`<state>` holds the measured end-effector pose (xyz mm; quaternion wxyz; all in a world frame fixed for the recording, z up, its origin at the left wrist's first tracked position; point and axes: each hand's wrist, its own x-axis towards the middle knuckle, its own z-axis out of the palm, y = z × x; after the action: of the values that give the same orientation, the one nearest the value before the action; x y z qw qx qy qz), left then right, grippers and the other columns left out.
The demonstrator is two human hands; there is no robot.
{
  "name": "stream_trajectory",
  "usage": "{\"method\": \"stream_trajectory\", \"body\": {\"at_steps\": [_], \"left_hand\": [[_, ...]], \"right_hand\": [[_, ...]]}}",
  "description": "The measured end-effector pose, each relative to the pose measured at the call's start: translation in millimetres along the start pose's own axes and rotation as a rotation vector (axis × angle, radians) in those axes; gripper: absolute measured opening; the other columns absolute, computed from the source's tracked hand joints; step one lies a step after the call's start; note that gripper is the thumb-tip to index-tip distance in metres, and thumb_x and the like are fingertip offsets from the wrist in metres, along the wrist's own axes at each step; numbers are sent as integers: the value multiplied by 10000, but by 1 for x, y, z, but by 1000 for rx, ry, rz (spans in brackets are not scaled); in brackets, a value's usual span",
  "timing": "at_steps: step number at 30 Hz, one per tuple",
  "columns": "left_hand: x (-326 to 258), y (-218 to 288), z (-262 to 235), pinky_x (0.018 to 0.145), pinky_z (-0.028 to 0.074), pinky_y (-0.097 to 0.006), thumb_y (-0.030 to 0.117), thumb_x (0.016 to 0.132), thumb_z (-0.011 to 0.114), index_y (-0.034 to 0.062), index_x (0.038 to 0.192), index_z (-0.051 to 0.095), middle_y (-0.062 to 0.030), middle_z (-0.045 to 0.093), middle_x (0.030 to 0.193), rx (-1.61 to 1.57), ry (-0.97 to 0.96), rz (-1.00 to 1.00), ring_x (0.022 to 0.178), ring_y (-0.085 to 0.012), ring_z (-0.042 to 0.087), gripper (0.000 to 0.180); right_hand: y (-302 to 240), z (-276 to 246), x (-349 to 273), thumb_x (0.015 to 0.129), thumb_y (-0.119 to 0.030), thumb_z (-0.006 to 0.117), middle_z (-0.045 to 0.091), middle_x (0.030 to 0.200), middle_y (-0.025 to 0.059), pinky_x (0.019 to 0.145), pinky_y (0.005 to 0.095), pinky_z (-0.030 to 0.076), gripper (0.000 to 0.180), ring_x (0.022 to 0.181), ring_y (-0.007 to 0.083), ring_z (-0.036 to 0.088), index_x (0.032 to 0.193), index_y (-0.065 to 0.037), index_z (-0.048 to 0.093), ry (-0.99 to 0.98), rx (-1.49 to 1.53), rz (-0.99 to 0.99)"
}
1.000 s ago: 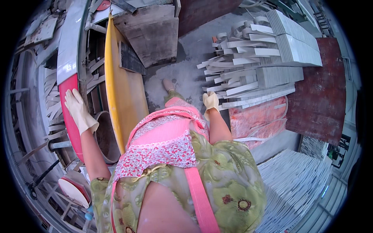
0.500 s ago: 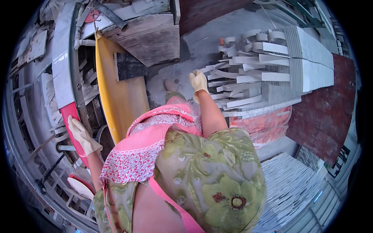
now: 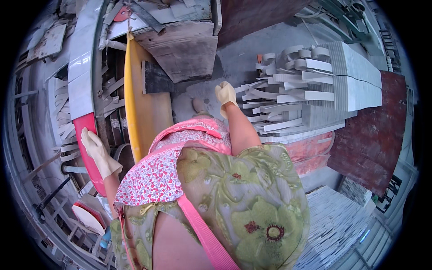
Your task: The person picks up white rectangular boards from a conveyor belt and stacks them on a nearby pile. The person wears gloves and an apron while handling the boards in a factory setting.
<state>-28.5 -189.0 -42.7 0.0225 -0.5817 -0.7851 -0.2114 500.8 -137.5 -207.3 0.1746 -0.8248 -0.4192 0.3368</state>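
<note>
My left hand [image 3: 95, 152], in a cream rubber glove, rests flat with fingers stretched along a narrow red panel [image 3: 84, 130]. That panel continues a long raised band of smooth white pieces [image 3: 82, 85]. It holds nothing that I can see. My right hand [image 3: 226, 96], gloved the same way, hangs at my right side with its fingers curled in. Nothing shows in it. Close by on its right are the loose, curling ends of pale strips [image 3: 288, 81], which stick out of a large stack. I wear a pink patterned apron [image 3: 153, 180] over green flowered clothing.
A yellow curved sheet [image 3: 150, 108] stands between the band and my legs, a dark plate [image 3: 156, 77] against it. Ahead is a worn wooden box [image 3: 184, 49]. To the right lie the banded stack [image 3: 355, 76], a dark red board [image 3: 373, 130] and layered pale strips [image 3: 335, 225].
My view has shifted slightly, so the band and yellow sheet sit further right in the picture. Both hands keep nearly the same pose, the left still on the red panel.
</note>
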Motion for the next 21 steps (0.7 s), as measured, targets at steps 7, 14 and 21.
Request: {"method": "stream_trajectory", "body": {"at_steps": [7, 14, 21], "left_hand": [[3, 17, 7, 1202, 279, -500, 296, 1089, 389, -75, 1409, 516, -317, 504, 1457, -11, -3, 30, 1395, -446, 441, 507], [-3, 3, 2, 1172, 309, -524, 272, 1052, 430, -57, 1335, 572, -281, 570, 1378, -103, 88, 15, 1336, -459, 477, 456], [-5, 23, 27, 1228, 275, -485, 242, 1025, 455, -35, 1340, 603, -238, 579, 1417, -60, 153, -67, 1385, -398, 477, 445]], "right_hand": [[-46, 8, -21, 862, -307, 605, 719, 1066, 255, 928, 471, 523, 363, 1056, 425, 675, 1041, -15, 723, 119, 145, -183], [-190, -2, -95, 961, -276, 551, 709, 1125, 248, 944, 446, 514, 345, 1099, 404, 668, 1089, -1, 714, 162, 488, -502], [-291, 12, -132, 1041, -240, 518, 719, 1139, 121, 999, 321, 476, 372, 1105, 203, 652, 1207, 49, 682, -170, 564, -787]]}}
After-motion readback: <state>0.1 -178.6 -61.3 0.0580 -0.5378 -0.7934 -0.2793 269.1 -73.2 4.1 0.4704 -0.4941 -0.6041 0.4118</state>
